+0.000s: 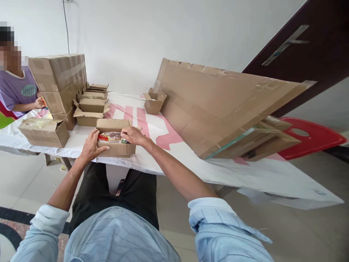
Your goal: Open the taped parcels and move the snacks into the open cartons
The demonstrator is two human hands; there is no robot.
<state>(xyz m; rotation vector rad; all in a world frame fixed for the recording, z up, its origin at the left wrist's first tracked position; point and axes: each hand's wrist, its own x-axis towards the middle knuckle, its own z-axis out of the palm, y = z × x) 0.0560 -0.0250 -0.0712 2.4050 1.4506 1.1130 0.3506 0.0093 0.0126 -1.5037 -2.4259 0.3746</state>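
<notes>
An open cardboard box [116,150] stands in front of me at the table's near edge, its back flap raised. Inside lies a clear plastic packet [110,137] with red printing and brownish contents that I cannot make out. My left hand [92,146] grips the box's left end, thumb along the front wall. The fingers of my right hand [133,135] are curled onto the packet's right end, inside the box; their tips are partly hidden. Just beyond the box, to the left, several open cardboard boxes [92,105] stand in a row.
Taped boxes [58,83] are stacked at the left, with one closed box [45,133] in front. A small open box [154,103] stands by a large leaning cardboard sheet [218,105]. A red chair [313,136] is at the right. Another person [20,89] sits at the far left.
</notes>
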